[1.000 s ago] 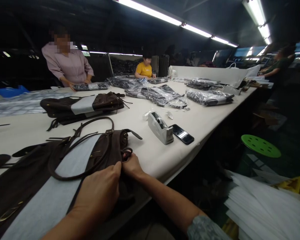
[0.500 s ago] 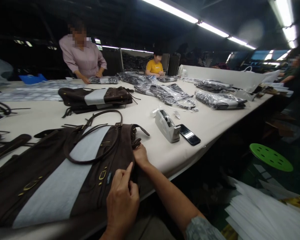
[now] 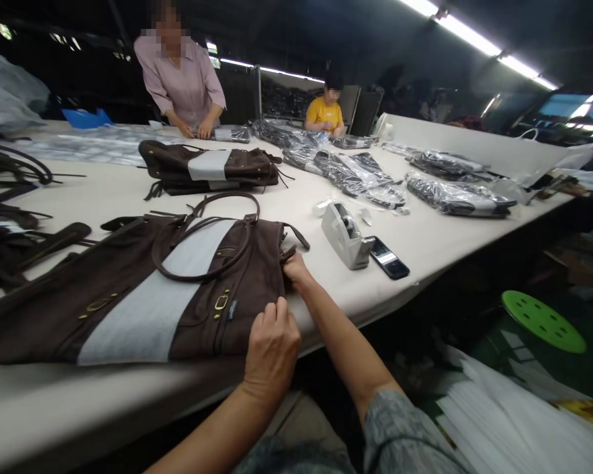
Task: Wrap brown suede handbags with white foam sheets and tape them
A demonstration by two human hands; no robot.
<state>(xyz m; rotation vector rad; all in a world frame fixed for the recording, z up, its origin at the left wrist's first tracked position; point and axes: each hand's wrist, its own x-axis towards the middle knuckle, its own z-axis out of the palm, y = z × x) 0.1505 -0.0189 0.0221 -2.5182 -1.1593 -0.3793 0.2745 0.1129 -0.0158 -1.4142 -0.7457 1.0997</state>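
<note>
A dark brown handbag (image 3: 257, 263) lies flat on the table, with a pale grey band (image 3: 143, 319) wrapped round it and its looped handles (image 3: 168, 273) resting on top. Brass buckles show on its front. My left hand (image 3: 273, 339) is closed at the bag's near right corner, its knuckles up and its fingertips out of sight. Farther up the same side edge, my right hand (image 3: 295, 270) grips the bag below a small strap, its fingers partly hidden by the bag.
A tape dispenser (image 3: 346, 237) and a phone (image 3: 388, 257) lie to the right. Behind are another banded brown bag (image 3: 170, 161) and several plastic-wrapped bags (image 3: 356, 174). Two people work at the far side. Off the table's right edge stand a green stool (image 3: 543, 320) and white sheets (image 3: 514, 408).
My left hand's pointing index finger has curled in, and the hand has closed at the bag's corner. My right hand stays at the side edge. The view has shifted.
</note>
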